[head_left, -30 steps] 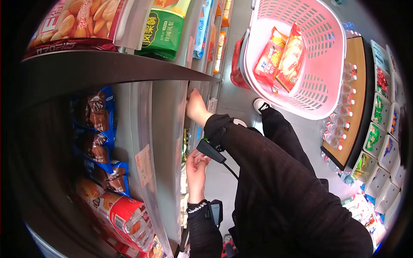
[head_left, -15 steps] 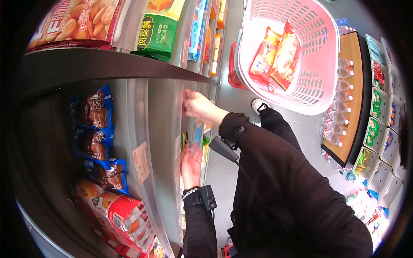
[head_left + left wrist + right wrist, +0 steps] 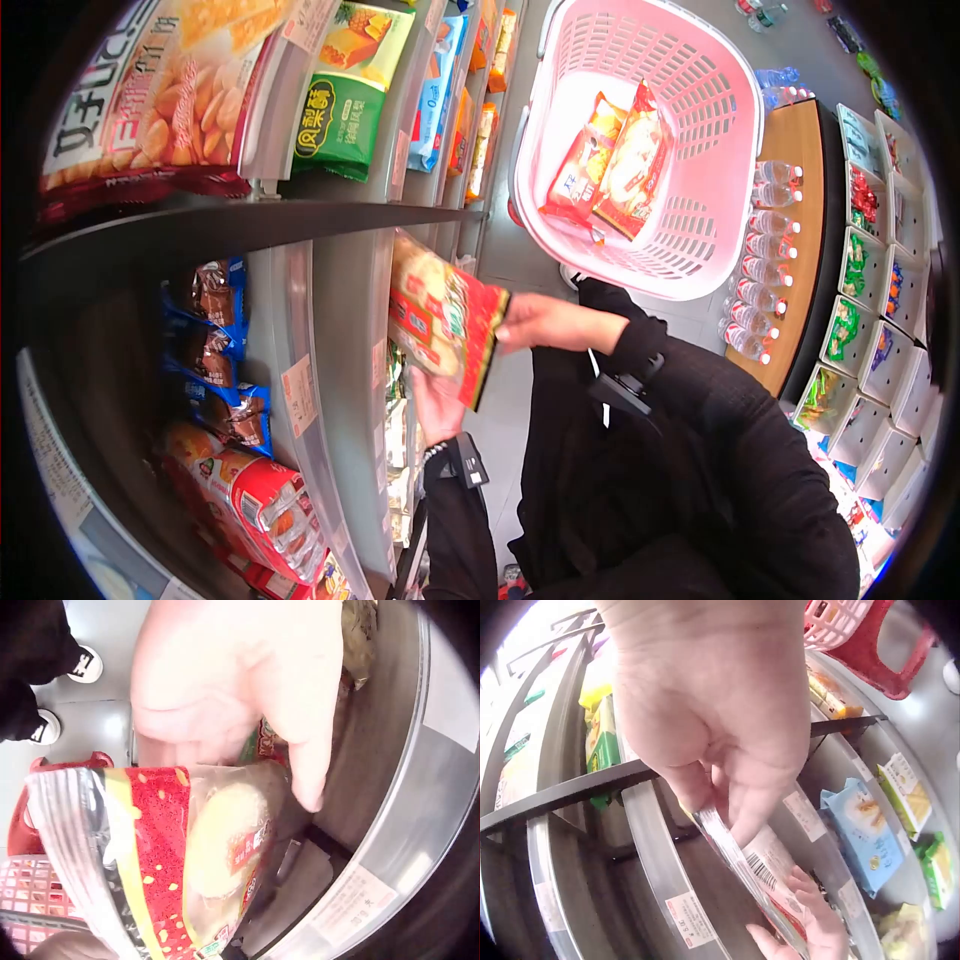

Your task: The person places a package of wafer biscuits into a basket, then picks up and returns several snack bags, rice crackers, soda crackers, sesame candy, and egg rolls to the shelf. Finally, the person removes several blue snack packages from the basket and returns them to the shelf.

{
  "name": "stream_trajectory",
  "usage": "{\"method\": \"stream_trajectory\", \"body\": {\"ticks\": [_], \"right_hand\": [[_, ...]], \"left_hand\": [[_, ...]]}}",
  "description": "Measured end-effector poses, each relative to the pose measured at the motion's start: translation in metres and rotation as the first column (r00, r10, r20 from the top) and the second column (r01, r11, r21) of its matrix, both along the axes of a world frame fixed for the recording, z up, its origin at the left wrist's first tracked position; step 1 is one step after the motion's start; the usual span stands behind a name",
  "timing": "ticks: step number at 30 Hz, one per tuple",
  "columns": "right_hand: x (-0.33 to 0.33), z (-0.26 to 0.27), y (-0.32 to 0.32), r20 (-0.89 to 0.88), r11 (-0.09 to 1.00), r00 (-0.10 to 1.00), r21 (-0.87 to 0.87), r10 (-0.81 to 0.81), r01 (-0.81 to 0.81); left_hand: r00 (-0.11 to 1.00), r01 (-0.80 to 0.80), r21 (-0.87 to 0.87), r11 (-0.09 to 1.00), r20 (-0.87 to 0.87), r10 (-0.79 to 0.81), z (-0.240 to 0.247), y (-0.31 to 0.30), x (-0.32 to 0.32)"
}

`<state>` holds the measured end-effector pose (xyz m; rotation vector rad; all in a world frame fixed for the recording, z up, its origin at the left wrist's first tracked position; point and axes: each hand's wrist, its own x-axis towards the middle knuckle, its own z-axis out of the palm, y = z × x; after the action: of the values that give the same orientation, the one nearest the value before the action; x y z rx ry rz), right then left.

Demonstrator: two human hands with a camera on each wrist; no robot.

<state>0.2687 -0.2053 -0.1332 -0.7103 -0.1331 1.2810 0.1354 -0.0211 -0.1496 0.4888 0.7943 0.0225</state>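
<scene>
My right hand [image 3: 560, 323] pinches one sealed end of a red-and-yellow bag of rice crackers [image 3: 440, 312] between thumb and fingers. Pale oval crackers show through the bag's clear window, close in the left wrist view. The bag is tilted at the front of the shelf compartment. Below it, my left hand [image 3: 437, 408] lies against the bag's lower side, with fingers partly hidden behind it. In the left wrist view its thumb [image 3: 309, 776] sticks out straight. The right wrist view shows the left hand's fingers [image 3: 810, 889] spread along the barcode side.
A pink basket [image 3: 690, 274] with two snack bags [image 3: 632, 172] stands beyond my right hand. Blue chocolate packets [image 3: 205, 355] and a red bread pack [image 3: 265, 500] lie in the left compartment. Clear plastic dividers [image 3: 300, 345] line the shelf. Water bottles [image 3: 760, 272] stand along a wooden ledge on the right.
My right hand was at the shelf compartment; it has drawn back to the right with the bag of rice crackers. My left hand, empty before, now touches the bag. The view has shifted slightly.
</scene>
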Motion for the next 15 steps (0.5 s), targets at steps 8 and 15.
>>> {"method": "stream_trajectory", "body": {"ticks": [8,15], "right_hand": [[-0.004,0.046,-0.081,0.18,0.94,0.924,-0.123,0.337,-0.319],[0.018,0.075,-0.15,0.306,0.798,0.738,-0.209,0.602,-0.565]], "left_hand": [[0.989,-0.047,-0.096,0.994,-0.145,0.033,0.036,-0.068,-0.051],[0.991,0.114,0.063,0.992,-0.084,-0.108,0.083,-0.107,-0.057]]}}
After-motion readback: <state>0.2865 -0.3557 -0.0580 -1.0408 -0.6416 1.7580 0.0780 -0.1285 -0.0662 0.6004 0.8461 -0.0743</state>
